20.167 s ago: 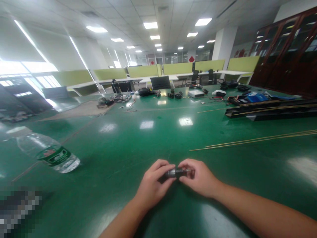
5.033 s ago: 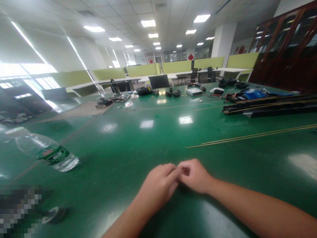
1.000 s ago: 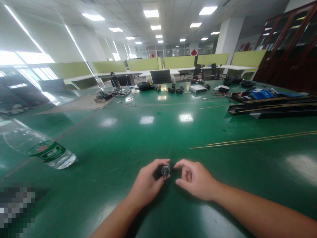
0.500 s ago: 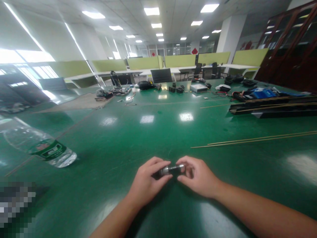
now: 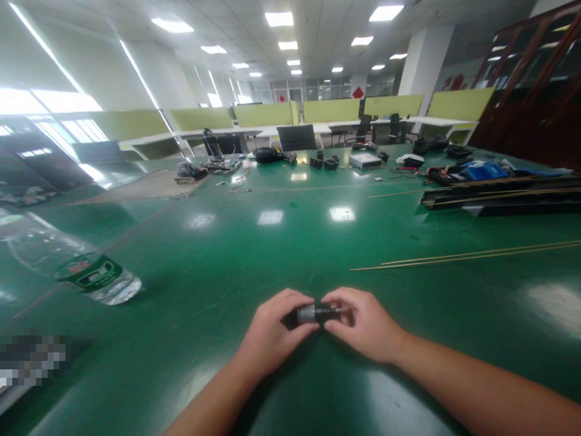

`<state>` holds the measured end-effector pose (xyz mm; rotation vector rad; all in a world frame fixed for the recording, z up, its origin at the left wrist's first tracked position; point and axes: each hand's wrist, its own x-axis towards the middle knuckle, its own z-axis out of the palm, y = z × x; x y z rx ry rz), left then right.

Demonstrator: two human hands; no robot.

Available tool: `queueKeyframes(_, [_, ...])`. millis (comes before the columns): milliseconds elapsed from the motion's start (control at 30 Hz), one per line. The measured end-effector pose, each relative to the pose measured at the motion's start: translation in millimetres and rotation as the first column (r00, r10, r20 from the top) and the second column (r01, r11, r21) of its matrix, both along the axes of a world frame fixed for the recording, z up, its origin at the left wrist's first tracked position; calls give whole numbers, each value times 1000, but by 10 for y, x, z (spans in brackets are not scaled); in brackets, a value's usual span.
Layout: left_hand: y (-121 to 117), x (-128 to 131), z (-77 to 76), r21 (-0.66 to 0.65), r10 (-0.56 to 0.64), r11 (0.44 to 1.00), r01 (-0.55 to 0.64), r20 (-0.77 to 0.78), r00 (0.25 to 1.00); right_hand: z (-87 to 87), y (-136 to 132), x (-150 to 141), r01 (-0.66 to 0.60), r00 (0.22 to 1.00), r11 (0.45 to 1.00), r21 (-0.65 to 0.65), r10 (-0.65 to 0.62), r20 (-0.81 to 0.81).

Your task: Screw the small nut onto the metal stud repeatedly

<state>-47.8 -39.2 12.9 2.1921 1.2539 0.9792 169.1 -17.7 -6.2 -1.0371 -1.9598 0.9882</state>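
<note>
Since a second ago, turned the dark cylinder (image 5: 313,313) crosswise in the left hand (image 5: 276,324). Now points its thin end toward the right hand (image 5: 365,324).

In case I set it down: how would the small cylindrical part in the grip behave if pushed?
The cylindrical part would probably roll if pushed sideways: its body looks round and the green table glossy. It may curve, since it narrows toward one end. It seems stiff, its grey and black sections in one straight line.
</note>
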Motion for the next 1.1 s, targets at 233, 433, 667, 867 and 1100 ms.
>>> queueKeyframes(233, [-9,25,15,20,-11,1000,10,16,1000,24,-11,-2,-1,1000,1000,9,1,8])
queueKeyframes(433, [-15,42,16,18,-16,1000,15,19,1000,26,-6,10,-15,1000,1000,19,15,17])
queueKeyframes(667, [-26,63,6,29,-8,1000,7,18,1000,13,4,3,-10,1000,1000,23,10,-1])
queueKeyframes(867, [-36,59,-10,21,13,1000,-13,-1,1000,8,13,-2,-3,1000,1000,-7,3,-12])
queueKeyframes(1100, [-32,47,16,37,45,998,-44,-28,999,21,21,2,4,1000,1000,-29,-5,-12])
